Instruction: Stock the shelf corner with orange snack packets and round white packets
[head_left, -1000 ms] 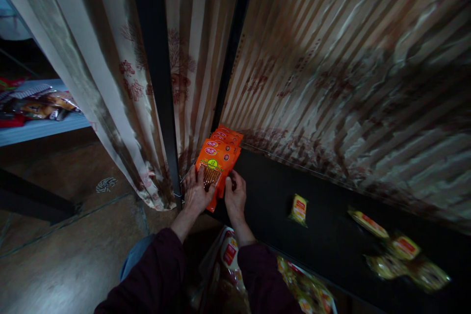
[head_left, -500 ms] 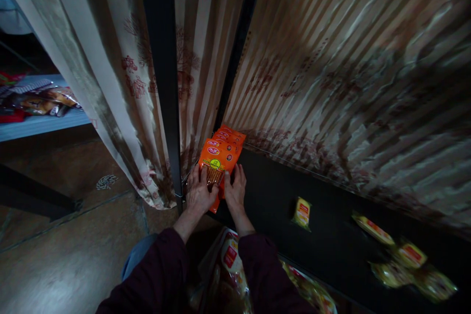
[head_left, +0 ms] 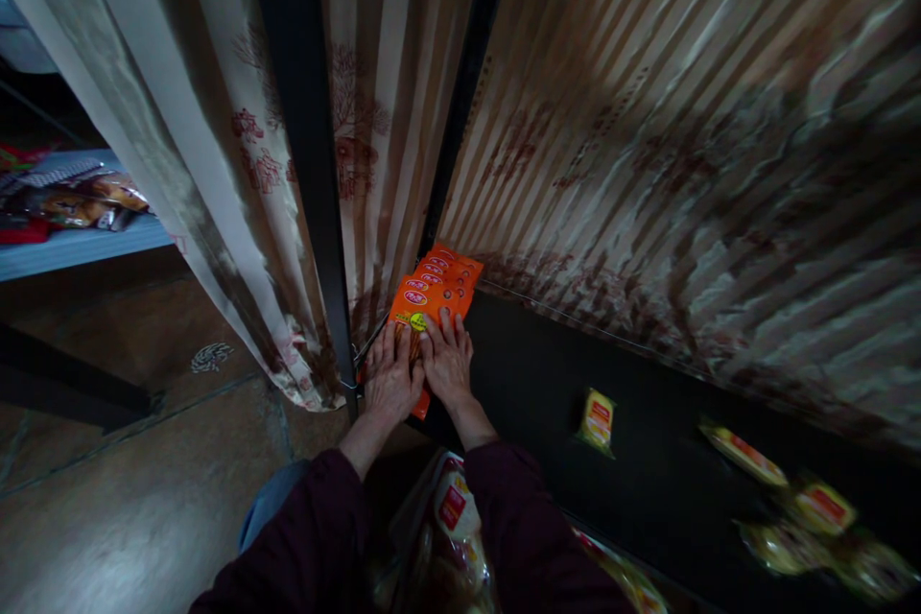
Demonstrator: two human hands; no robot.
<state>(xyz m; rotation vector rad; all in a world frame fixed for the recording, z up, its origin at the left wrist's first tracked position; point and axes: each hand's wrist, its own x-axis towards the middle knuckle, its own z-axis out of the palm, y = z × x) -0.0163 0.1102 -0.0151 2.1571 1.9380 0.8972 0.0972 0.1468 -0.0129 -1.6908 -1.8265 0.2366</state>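
Observation:
A row of orange snack packets lies at the left end of a black shelf, against the striped curtain. My left hand lies flat on the front packet, fingers stretched out. Right beside it, my right hand presses flat on the same packet with its fingers spread. Both hands cover most of the front packet. Dark sleeves reach in from the bottom edge.
A black upright post stands left of the packets. Small yellow packets and several more lie further right on the shelf. A bag of packets sits below my arms. A pale shelf with goods is at far left.
My right hand has shifted from the packets' right side onto the front packet beside my left hand. Both hands now lie flat on it. The packets lean further back.

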